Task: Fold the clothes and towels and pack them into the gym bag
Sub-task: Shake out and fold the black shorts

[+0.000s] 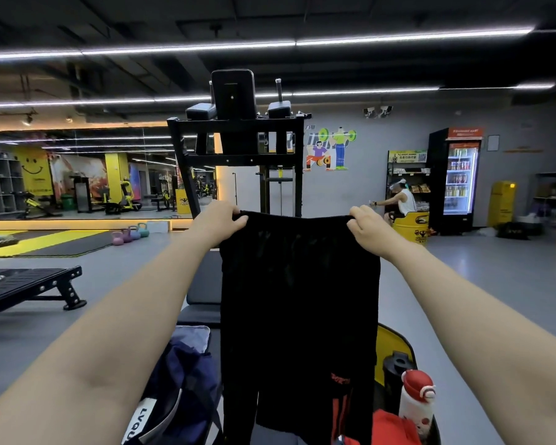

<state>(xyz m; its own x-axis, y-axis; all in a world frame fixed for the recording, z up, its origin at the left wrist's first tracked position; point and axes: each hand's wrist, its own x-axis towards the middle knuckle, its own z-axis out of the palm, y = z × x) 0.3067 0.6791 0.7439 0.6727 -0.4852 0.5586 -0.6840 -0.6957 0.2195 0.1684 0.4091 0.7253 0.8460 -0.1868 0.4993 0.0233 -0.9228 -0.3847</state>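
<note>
Shorts [299,303], black with a red print near the lower right leg, are hanging full length in the air at the middle of the view, held up by the waistband and spread between both hands. Behind the shorts, a black padded bench [203,297] is running away from the viewer, and the hem of the shorts is hanging in front of it. Left of the shorts, a navy gym bag [180,380] is sitting on the bench with a white label at its lower edge; its opening is not clearly showing. Right of the shorts, a yellow and black panel [390,348] is standing just beside the hanging fabric. Below and right of the shorts, a red garment [389,428] is lying bunched at the bottom edge. A white bottle with a red cap [418,399] is standing upright right of the shorts, next to the red garment, and a dark bottle [395,370] is standing just behind it. The left hand [219,223] is gripping the left corner of the waistband, fingers curled over the fabric edge. The right hand [369,226] is pinching the right corner of the waistband, fingers curled around it.
</note>
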